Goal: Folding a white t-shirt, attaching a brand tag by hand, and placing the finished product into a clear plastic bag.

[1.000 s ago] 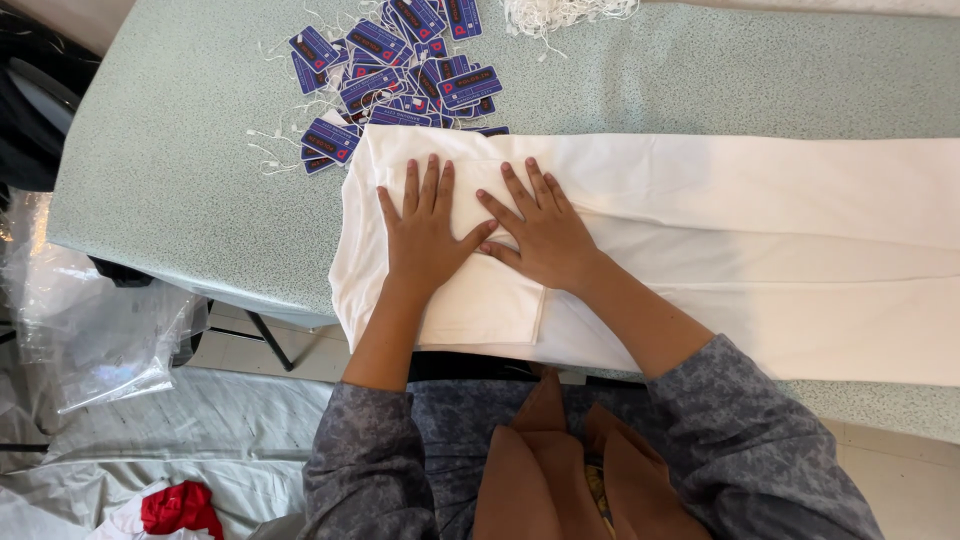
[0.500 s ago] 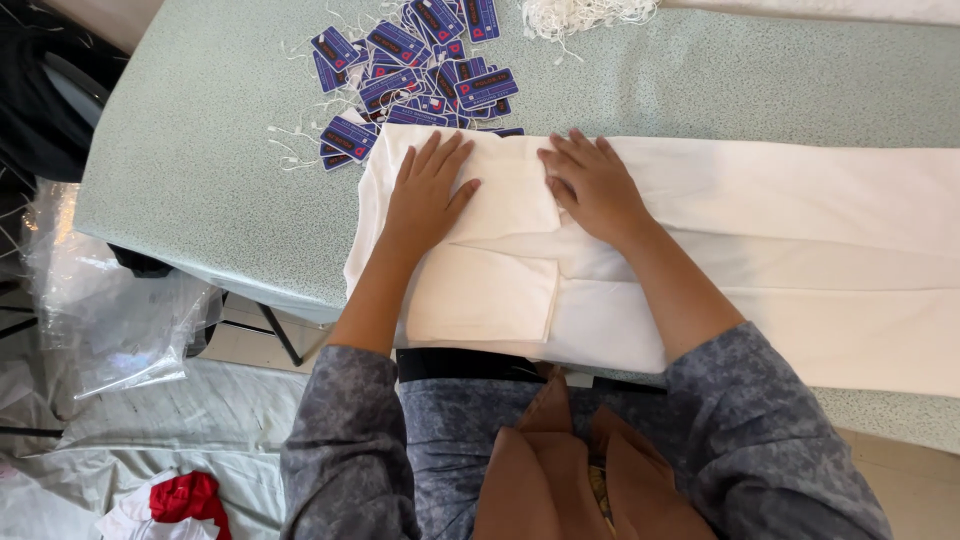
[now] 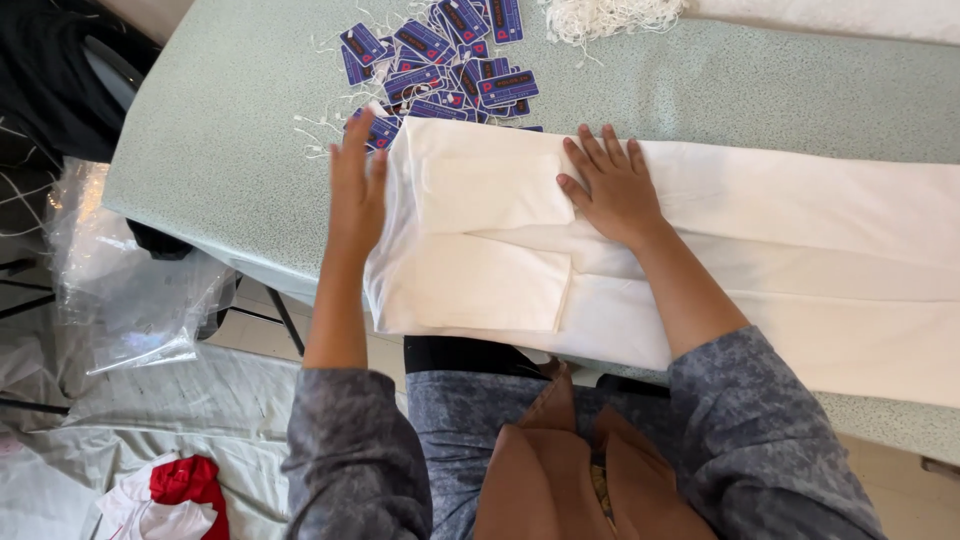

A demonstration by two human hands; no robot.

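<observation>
Pressing right hand (image 3: 612, 190) flat, fingers spread, on the folded white garment (image 3: 700, 250) lying on the counter (image 3: 230, 150), left hand (image 3: 357, 190) open at its left edge; fold looks partway done, the long right side still unfolded.

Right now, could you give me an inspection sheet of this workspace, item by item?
Surface: green speckled table, white cloth laid across it.
Job's things: cloth folded at its left end; two pocket-like panels show.
Clutter: blue tags with strings beyond the cloth; white string heap at the far edge.
Grips: left hand flat along the cloth's left edge; right hand pressing flat on the cloth.
Cables: nothing seen.
Surroundings: clear plastic bag at left; red and white fabric on the floor.
</observation>
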